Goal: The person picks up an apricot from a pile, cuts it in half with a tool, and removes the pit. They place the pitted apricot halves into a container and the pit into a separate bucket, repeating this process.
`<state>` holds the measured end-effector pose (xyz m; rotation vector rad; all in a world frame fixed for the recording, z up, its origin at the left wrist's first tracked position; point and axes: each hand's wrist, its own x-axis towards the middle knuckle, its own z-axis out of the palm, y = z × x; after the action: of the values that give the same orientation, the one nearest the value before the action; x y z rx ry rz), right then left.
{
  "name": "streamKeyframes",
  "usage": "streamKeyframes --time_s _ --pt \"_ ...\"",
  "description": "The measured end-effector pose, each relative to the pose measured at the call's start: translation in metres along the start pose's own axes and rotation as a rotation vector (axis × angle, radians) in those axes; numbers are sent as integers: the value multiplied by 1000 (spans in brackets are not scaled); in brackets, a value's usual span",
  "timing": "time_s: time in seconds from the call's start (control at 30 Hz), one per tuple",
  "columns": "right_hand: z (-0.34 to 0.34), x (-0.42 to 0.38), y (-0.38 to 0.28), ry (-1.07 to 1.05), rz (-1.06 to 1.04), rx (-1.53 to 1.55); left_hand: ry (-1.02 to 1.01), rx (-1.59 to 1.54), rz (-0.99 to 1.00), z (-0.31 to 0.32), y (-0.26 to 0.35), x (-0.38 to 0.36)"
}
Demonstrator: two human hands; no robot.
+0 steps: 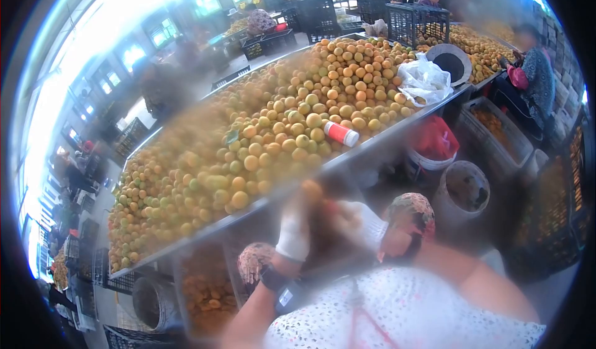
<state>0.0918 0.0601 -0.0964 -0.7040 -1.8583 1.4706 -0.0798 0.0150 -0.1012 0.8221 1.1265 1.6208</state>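
Note:
My left hand (294, 232), in a white glove or sleeve, is raised at the front edge of a sloping table (233, 225). A round orange apricot (311, 191) shows at its fingertips, and the fingers look closed on it. Beside it my right hand (359, 223), also in white, points toward the left one. Its fingers look closed around something small and reddish, too blurred to name. A large heap of apricots (273, 129), yellow-green to orange, covers the table behind both hands. A blurred patch on the picture veils the fingers.
On the heap lie a red-and-white cylinder (341, 134) and a white plastic bag (425, 81). Below the table stand a bin of orange pieces (208, 293), a white bucket (462, 187) and a red bag (434, 139). A seated person (535, 85) is at right. Black crates (418, 24) stand behind.

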Motion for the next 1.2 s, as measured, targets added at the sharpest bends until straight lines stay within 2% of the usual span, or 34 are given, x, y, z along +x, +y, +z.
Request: streamKeyframes --time_s 0.07,0.17,0.23,0.27,0.3,0.37,0.5,0.67,0.77,0.83,0.87,0.93,0.97,1.03,1.07,1.1,1.17,1.2 --pt "2 1 -3 -17 -28 13 6 -2 8 0 8 -4" --pt "10 -2 -9 -26 37 197 29 -61 32 -2 17 -9" --pt "12 -2 -21 60 -160 -59 42 -79 65 -7 24 -14" --pt "16 0 -17 35 -184 22 10 -175 -15 1 37 -22" --pt "19 2 -11 15 -210 104 153 19 59 -10 29 -15" --pt "11 -8 -50 -37 -72 -101 -59 -153 28 16 65 -43" --pt "27 -3 -40 -83 -152 -215 -72 -199 10 6 63 -41" --pt "27 -6 -50 -83 -229 -226 -72 -50 127 -1 68 -42" --pt "24 -8 -60 -84 -207 -97 -71 -40 148 -2 69 -39" --pt "23 -3 -56 -110 -226 -279 -60 -78 140 -3 66 -37" --pt "23 -2 -55 -110 -221 -279 -13 -19 202 -4 62 -36" --pt "23 1 -53 52 -340 -343 37 39 259 -6 64 -37" --pt "23 3 -53 52 -335 -342 -32 163 250 -9 73 -39" --pt "21 7 -64 182 -374 -135 -107 287 232 -3 85 -45" --pt "19 4 -78 205 -226 15 -84 292 201 5 87 -49" --pt "19 7 -75 208 -221 16 -59 296 170 9 90 -51" --pt "19 13 -67 130 -349 81 -78 302 130 10 91 -49" --pt "20 15 -65 127 -344 84 -80 314 155 8 89 -46"
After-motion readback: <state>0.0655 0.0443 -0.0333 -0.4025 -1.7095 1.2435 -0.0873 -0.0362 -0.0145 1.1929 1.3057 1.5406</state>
